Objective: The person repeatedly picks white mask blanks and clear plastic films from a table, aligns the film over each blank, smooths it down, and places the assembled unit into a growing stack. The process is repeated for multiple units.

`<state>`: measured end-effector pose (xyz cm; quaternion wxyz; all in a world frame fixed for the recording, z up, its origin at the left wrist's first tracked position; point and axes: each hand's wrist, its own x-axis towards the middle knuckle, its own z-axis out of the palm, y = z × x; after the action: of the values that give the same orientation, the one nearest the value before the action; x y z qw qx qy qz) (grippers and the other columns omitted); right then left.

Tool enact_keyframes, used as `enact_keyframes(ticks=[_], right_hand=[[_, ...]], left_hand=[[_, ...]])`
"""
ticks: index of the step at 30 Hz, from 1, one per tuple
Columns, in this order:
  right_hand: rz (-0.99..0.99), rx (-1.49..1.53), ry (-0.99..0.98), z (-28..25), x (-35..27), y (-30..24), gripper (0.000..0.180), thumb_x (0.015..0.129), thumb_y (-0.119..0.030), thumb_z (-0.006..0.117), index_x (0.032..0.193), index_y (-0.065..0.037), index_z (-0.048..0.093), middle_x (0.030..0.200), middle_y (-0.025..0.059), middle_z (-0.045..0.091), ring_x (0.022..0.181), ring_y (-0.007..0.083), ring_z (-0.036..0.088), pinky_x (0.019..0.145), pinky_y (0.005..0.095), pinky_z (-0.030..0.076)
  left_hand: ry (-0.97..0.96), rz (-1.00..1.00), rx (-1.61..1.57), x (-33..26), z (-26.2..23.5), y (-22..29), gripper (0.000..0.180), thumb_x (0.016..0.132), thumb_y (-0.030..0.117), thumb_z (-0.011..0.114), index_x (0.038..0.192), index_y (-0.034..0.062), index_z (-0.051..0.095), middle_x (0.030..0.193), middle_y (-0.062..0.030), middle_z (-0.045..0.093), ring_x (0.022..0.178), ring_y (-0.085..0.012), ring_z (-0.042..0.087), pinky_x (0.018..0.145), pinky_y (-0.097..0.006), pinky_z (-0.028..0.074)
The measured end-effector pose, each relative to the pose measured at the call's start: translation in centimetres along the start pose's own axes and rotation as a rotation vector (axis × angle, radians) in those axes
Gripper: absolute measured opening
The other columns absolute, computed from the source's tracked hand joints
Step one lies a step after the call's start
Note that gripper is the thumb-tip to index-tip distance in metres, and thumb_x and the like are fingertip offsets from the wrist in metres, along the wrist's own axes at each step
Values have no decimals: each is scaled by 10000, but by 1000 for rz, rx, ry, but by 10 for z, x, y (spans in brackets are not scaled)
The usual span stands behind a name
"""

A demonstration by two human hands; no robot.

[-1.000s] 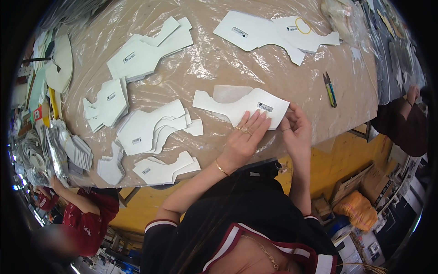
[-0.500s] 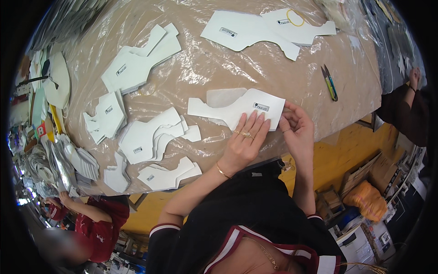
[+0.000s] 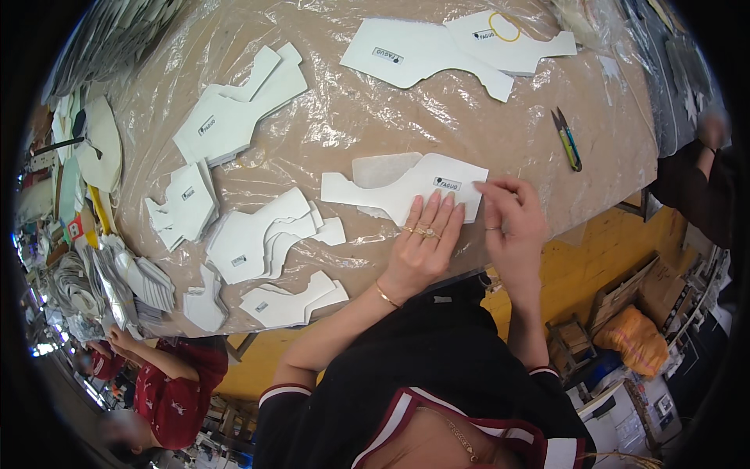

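Note:
A white shaped cut piece (image 3: pixel 461 168), with a narrow arm to the left and a small printed mark, lies on the plastic-covered table in front of me. Beneath it, a greyish piece (image 3: pixel 376 168) shows along its upper and lower left edges. My left hand (image 3: pixel 422 242) rests flat on the white piece, fingers stretched together, pressing near the mark. At the piece's right edge is my right hand (image 3: pixel 513 219), its fingers loosely bent and apart, with a fingertip at the sheet. I see nothing gripped in it.
Stacks of similar white pieces (image 3: pixel 242 109) lie left and at the back, some fanned out. Thread snips (image 3: pixel 566 141) lie on the right, a yellow rubber band (image 3: pixel 505 26) on a far stack. Bundled material (image 3: pixel 129 273) crowds the left edge. Co-workers stand at both sides.
My right hand has shifted a little from the piece's right edge onto its face beside the mark, fingers loosening. My left hand and the white piece have stayed almost in place.

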<state>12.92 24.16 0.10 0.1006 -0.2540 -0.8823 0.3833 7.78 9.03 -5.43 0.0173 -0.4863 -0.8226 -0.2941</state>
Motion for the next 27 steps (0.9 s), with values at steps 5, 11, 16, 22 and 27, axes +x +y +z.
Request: enact_keyframes(ticks=[5, 11, 16, 22, 27], right_hand=[[-217, -126, -139, 9, 9, -5, 318, 758, 20, 655, 1050, -93, 712, 1100, 99, 583, 977, 272, 572, 802, 362, 490], [-348, -244, -217, 9, 23, 4, 366, 768, 40, 626, 1083, -121, 721, 1096, 101, 577, 995, 275, 560, 826, 363, 478], [-471, -234, -166, -3, 37, 20, 296, 797, -5, 659, 1077, -90, 707, 1087, 105, 570, 998, 274, 551, 819, 363, 476], [-188, -114, -163, 3, 52, 13, 411, 761, -283, 806, 1059, -65, 623, 1057, 103, 536, 1013, 300, 530, 836, 386, 446], [-213, -280, -191, 12, 61, 8, 525, 731, -369, 810, 1118, -94, 586, 1065, 94, 521, 1033, 296, 517, 882, 410, 404]], left_hand=[[6, 15, 18, -1, 1, -1, 336, 848, 68, 585, 1157, -43, 654, 1229, -205, 635, 1202, -339, 591, 1069, -507, 431], [33, 9, 24, 0, 2, 0, 333, 850, 80, 583, 1150, -43, 657, 1221, -200, 639, 1202, -340, 591, 1062, -507, 436], [18, -17, 21, 2, -1, 2, 328, 856, 47, 594, 1169, -14, 671, 1223, -172, 650, 1199, -321, 596, 1056, -483, 446], [11, -10, 53, 2, -1, 3, 302, 865, 51, 602, 1153, -10, 675, 1212, -164, 656, 1206, -316, 591, 1053, -477, 449], [15, -1, 94, 3, 1, 3, 290, 867, 54, 610, 1142, -11, 677, 1202, -164, 661, 1204, -314, 593, 1051, -473, 451]])
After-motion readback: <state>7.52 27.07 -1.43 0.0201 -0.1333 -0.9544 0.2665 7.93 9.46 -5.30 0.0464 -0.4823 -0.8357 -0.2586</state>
